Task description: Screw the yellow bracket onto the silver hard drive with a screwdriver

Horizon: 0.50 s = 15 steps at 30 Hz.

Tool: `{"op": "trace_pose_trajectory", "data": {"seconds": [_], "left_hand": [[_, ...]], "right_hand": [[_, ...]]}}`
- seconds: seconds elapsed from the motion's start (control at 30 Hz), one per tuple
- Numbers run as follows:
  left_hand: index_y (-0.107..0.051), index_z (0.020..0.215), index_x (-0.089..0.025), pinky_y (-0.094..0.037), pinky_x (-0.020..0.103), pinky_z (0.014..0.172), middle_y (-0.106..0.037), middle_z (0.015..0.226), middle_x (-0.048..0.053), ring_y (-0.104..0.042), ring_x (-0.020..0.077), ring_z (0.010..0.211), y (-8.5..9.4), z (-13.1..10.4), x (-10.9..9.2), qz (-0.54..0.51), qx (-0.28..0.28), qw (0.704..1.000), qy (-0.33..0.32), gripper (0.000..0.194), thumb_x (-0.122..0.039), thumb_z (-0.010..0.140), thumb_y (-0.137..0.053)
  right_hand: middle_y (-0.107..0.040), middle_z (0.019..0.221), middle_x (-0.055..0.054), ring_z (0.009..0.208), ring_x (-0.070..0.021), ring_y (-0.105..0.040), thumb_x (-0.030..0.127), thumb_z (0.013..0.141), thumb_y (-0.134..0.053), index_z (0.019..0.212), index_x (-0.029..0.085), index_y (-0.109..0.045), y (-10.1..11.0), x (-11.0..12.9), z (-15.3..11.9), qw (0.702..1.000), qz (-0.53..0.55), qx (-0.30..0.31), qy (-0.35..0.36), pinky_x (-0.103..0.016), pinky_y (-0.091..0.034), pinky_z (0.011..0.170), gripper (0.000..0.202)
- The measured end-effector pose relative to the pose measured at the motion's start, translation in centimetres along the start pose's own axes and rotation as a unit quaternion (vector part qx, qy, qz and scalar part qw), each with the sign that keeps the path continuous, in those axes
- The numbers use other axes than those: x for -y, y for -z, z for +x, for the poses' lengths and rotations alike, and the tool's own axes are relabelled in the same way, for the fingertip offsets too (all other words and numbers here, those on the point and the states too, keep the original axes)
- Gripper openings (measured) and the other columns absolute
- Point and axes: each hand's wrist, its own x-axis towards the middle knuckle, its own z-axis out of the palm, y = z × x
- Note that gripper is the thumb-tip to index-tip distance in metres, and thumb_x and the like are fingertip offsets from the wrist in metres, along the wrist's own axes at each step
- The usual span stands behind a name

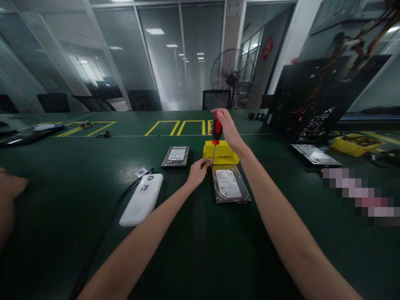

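Note:
My right hand is wrapped round the red and black handle of a screwdriver, which stands nearly upright. Its tip meets the far left corner of a silver hard drive with a white label. Beside that tip, the fingers of my left hand are pinched together at the same corner; whatever they hold is too small to make out. A yellow bin lies directly behind the drive. Another hard drive rests on the green table, left of the bin.
A white power bank with a black cable lies at left. Another person's hand is at the left edge. At right are a third drive, a yellow tray and a black computer case.

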Motion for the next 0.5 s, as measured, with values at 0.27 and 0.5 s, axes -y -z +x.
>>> {"op": "trace_pose_trajectory", "data": {"seconds": [0.27, 0.5], "left_hand": [[-0.064, 0.104, -0.013, -0.058, 0.025, 0.064, -0.068, 0.109, 0.01, -0.064, 0.0189, 0.098, 0.1, 0.0, 0.4, -0.001, 0.015, 1.0, -0.019, 0.026, -0.006, 0.084, -0.049], [-0.066, 0.101, -0.013, -0.055, 0.032, 0.086, -0.07, 0.103, 0.009, -0.065, 0.0171, 0.096, 0.1, 0.1, 0.3, 0.009, 0.007, 1.0, -0.022, 0.028, -0.001, 0.081, -0.051]], "right_hand": [[-0.055, 0.079, 0.001, 0.066, -0.0103, -0.059, 0.052, 0.075, -0.062, 0.087, 0.023, -0.042, -0.1, 0.8, 0.2, 0.999, 0.018, 0.027, -0.012, -0.029, -0.052, 0.07, 0.038], [-0.051, 0.071, 0.003, 0.057, -0.0105, -0.055, 0.057, 0.079, -0.055, 0.096, 0.025, -0.04, -0.2, -0.3, 0.3, 1.0, -0.001, 0.003, 0.006, -0.03, -0.05, 0.062, 0.039]]}}
